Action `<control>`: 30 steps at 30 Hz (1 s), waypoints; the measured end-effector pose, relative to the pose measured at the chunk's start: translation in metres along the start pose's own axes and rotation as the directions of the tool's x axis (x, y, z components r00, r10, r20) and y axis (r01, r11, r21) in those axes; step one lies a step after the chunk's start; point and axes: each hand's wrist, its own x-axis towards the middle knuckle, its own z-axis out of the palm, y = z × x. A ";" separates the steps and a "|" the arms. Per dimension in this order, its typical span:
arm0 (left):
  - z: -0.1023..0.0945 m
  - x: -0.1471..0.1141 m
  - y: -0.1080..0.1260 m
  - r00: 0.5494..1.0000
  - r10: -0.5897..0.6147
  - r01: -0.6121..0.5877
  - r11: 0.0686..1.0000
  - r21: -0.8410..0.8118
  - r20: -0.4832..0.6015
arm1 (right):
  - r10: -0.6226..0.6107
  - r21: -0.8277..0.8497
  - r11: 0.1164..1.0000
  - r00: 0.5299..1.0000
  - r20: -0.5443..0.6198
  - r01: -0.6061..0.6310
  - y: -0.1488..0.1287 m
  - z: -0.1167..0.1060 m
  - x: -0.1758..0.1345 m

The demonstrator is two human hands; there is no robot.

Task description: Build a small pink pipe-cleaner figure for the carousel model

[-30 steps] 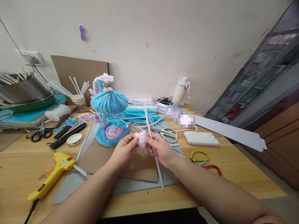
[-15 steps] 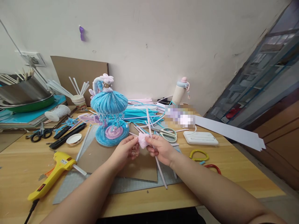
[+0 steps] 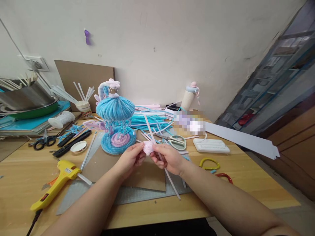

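Between my two hands is a small pale pink bundle of fuzzy pipe cleaner [image 3: 148, 148]. My left hand [image 3: 134, 156] pinches its left side between thumb and fingers. On the other side my right hand [image 3: 167, 158] grips it, with a long pale pink pipe cleaner [image 3: 149, 127] running through the fingers and out below the hand. Just behind my left hand stands a blue and pink pipe-cleaner jellyfish figure [image 3: 115, 108] on a round coiled base. Brown cardboard [image 3: 147, 177] lies under my hands.
A yellow glue gun [image 3: 55, 183] rests at left. Scissors [image 3: 178, 142] lie beyond my right hand, near loose blue pipe cleaners [image 3: 147, 122]. A white power bank [image 3: 211, 146], yellow-handled [image 3: 209, 163] and red-handled tools [image 3: 223, 177] are at right. Black scissors [image 3: 44, 141] lie far left.
The pink bundle has turned slightly in my fingers and shifted a little left. The long pipe cleaner in my right hand now leans further left at its top.
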 end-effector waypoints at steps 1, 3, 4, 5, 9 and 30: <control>0.000 0.000 -0.001 1.000 -0.022 0.023 1.000 -0.007 0.014 | 0.002 0.004 1.000 1.000 -0.004 -0.002 0.000 0.000 0.000; -0.001 0.000 -0.002 0.997 -0.053 0.055 0.998 -0.032 0.060 | 0.002 0.013 1.000 1.000 -0.009 -0.002 0.001 -0.001 0.001; -0.001 0.000 -0.003 0.995 -0.051 0.055 0.998 -0.044 0.081 | 0.004 0.016 1.000 1.000 -0.009 -0.004 0.001 -0.001 0.001; -0.001 0.000 -0.003 0.995 -0.039 0.045 0.998 -0.053 0.096 | 0.007 0.017 1.000 1.000 -0.012 -0.007 0.002 -0.001 0.001; -0.001 -0.001 -0.004 0.995 0.018 -0.015 0.999 -0.037 0.094 | -0.001 0.013 1.000 0.999 -0.041 0.002 0.003 0.001 0.001; 0.003 -0.001 -0.003 0.999 0.006 -0.008 0.999 0.047 0.039 | -0.031 0.082 0.996 0.998 -0.045 0.035 0.004 0.008 -0.002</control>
